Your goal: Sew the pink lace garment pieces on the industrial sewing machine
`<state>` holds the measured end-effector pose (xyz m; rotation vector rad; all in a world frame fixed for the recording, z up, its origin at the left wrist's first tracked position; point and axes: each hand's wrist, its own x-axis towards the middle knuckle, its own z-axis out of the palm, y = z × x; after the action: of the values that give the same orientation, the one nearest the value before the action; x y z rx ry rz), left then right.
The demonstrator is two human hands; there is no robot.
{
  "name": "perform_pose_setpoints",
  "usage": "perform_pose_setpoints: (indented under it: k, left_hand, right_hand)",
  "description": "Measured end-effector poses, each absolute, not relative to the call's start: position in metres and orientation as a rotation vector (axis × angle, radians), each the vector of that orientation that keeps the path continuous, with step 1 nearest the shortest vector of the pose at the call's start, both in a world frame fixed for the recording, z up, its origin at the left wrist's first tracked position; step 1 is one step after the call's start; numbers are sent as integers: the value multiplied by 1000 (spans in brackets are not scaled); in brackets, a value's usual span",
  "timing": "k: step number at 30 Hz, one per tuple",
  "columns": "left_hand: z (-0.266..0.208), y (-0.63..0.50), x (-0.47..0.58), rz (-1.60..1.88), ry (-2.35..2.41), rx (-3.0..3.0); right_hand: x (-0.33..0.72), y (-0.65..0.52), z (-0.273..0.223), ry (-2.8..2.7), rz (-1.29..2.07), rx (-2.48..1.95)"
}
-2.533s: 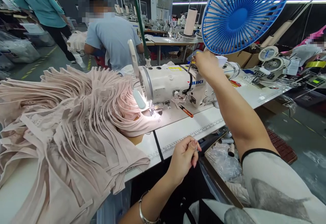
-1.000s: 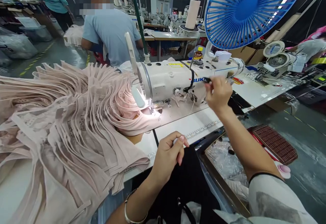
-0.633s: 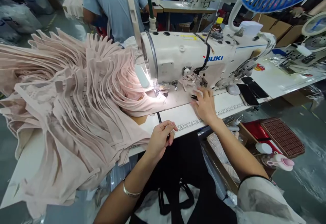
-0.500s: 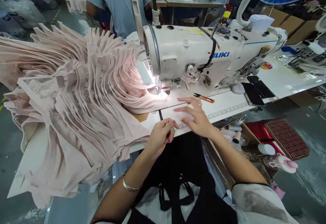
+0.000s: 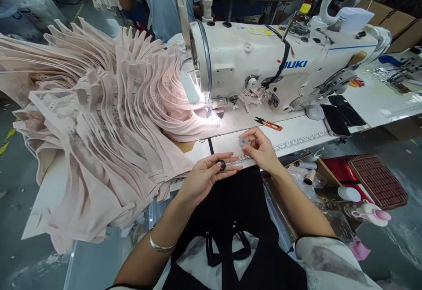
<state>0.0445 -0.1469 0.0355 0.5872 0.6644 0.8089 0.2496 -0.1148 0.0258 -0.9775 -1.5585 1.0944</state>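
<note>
My left hand point(image 5: 207, 176) is palm up above the front edge of the sewing table. Its thumb holds a small dark round piece point(image 5: 222, 165), perhaps a bobbin or its case, against partly stretched fingers. Just right of it, my right hand point(image 5: 262, 150) pinches a small pale, see-through disc point(image 5: 243, 142) between thumb and fingertips. The two small pieces are apart. Behind the hands stands a white sewing machine point(image 5: 244, 57) with its needle lamp lit. Pink fabric point(image 5: 187, 127) runs up to the needle area.
A big heap of pale pink garment pieces point(image 5: 108, 136) covers the table's left side. Orange thread snips point(image 5: 268, 123) lie beside the machine bed, with phones point(image 5: 336, 121) farther right. A box with a brown woven lid point(image 5: 379, 180) is below right. A person in blue point(image 5: 165, 4) sits beyond.
My right hand has gone from spread fingers to pinching the pale disc. The left hand's fingers have unfolded, showing the dark round piece. The view has shifted slightly.
</note>
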Motion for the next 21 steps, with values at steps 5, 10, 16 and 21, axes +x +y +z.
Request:
perform_pose_setpoints:
  k: [5,10,16,21]
  left_hand:
    - [28,-147,49,889,764,577]
    - [27,-149,52,866,814,656]
    - [30,-151,54,927,854,597]
    - [33,-150,55,903,856,563]
  right_hand:
    - [241,-126,33,-1980,934,-954]
    - [236,-128,30,-2144,795,-952]
    - [236,-131,24,-1943,587,-1038]
    - [228,-134,30,-1700,366,-1191]
